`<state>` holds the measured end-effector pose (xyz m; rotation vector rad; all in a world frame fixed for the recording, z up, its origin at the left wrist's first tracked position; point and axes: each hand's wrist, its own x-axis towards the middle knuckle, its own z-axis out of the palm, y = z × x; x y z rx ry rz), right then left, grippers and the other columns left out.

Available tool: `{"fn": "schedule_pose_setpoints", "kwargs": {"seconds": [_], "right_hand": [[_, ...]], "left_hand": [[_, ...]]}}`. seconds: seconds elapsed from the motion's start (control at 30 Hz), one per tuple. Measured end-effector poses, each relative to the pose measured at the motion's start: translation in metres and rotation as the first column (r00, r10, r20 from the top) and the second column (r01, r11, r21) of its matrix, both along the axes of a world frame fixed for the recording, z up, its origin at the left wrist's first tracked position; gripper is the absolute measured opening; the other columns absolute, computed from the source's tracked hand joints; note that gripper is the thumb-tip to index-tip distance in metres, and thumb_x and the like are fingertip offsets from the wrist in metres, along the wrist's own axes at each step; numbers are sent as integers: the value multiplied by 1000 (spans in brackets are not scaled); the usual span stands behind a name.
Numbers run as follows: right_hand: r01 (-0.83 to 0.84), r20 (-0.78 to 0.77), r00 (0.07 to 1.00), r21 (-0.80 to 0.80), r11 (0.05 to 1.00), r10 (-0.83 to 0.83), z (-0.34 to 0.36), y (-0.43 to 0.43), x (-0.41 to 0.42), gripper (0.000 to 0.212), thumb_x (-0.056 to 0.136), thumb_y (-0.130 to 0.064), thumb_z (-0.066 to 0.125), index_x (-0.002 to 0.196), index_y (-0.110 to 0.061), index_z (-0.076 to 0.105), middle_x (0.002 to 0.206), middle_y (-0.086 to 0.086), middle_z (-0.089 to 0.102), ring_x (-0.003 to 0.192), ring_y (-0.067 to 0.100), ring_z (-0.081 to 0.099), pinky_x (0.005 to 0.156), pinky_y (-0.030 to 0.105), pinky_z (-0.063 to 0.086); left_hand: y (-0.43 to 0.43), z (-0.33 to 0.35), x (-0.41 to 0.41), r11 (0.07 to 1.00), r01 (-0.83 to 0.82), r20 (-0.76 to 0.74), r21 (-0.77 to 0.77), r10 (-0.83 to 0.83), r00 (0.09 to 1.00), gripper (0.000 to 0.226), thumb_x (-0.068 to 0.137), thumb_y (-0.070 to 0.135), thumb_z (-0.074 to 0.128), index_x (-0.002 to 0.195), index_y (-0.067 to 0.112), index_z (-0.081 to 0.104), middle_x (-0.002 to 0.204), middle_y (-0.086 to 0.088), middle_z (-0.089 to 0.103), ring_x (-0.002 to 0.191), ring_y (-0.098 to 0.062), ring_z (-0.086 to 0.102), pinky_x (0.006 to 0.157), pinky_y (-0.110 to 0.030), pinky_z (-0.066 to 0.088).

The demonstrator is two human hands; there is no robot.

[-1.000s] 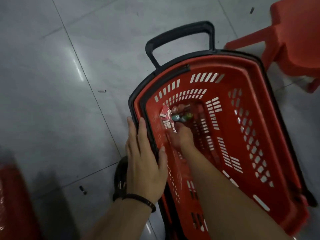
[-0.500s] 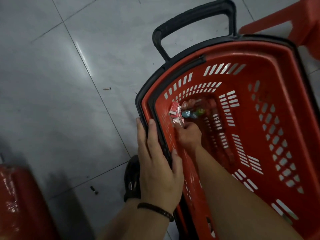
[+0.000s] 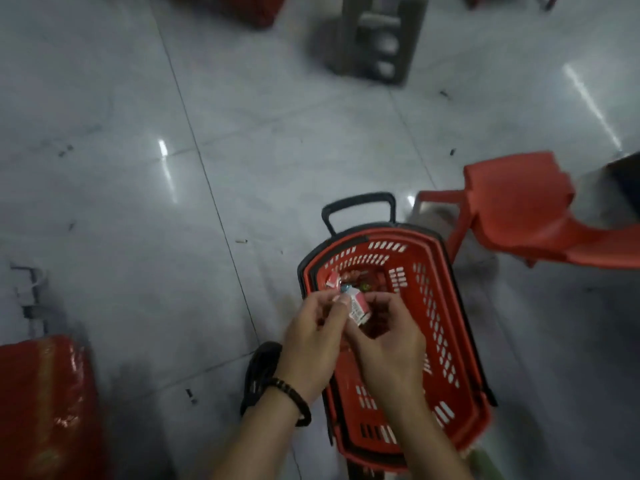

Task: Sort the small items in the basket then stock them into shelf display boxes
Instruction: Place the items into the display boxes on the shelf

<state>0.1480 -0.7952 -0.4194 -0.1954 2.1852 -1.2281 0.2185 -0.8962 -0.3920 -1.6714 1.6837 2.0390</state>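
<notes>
Held over the red shopping basket (image 3: 457, 341): my left hand (image 3: 311, 341) and right hand (image 3: 388, 344) pinch one small pink-and-white packet (image 3: 358, 306) between curled fingertips; the remaining small items (image 3: 362, 279) lie blurred on the basket floor.

Red chair (image 3: 519, 209), grey stool (image 3: 377, 39)

The floor (image 3: 138, 168) is large grey tile, smooth and glossy, streaked with reflected light and flecked with grit. The basket (image 3: 446, 306) at 5 o'clock is moulded red plastic with a dull sheen and slotted walls. Its pull handle (image 3: 358, 200) is matt black plastic. The chair (image 3: 519, 206) at 3 o'clock is smooth red plastic. The small packet (image 3: 358, 304) looks like glossy printed wrapper. At 8 o'clock a red bundle (image 3: 45, 393) is wrapped in shiny, crinkled film. The wristband (image 3: 294, 398) is dark and matt.
</notes>
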Motion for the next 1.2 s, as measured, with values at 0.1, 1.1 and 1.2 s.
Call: {"fn": "schedule_pose_setpoints", "kwargs": {"seconds": [0.1, 1.1, 1.2], "right_hand": [[-131, -158, 980, -61, 990, 120, 110, -14, 2, 31, 82, -34, 88, 106, -37, 68, 98, -16, 73, 91, 3, 70, 79, 34, 61], [-750, -213, 355, -646, 141, 910, 634, 71, 566, 15, 91, -3, 78, 93, -17, 84, 87, 6, 80, 84, 28, 77, 77, 33, 63], [-787, -276, 262, -616, 39, 925, 641, 92, 632, 16, 92, -5, 79, 90, -20, 85, 87, 3, 80, 83, 22, 77, 77, 31, 63]], "left_hand": [[-8, 100, 3, 999, -35, -167, -10, 33, 985, 20, 94, 46, 71, 107, 33, 77, 106, 4, 79, 102, -12, 75, 95, -43, 61], [224, 623, 663, 509, -857, -598, -76, 665, 448, 21, 100, 22, 66, 109, 4, 70, 80, -9, 63, 59, -15, 53, 48, -23, 39], [261, 629, 723, 392, -913, -620, -111, 691, 372, 20, 99, 19, 69, 112, 3, 69, 83, -10, 62, 60, -15, 52, 51, -25, 37]]}}
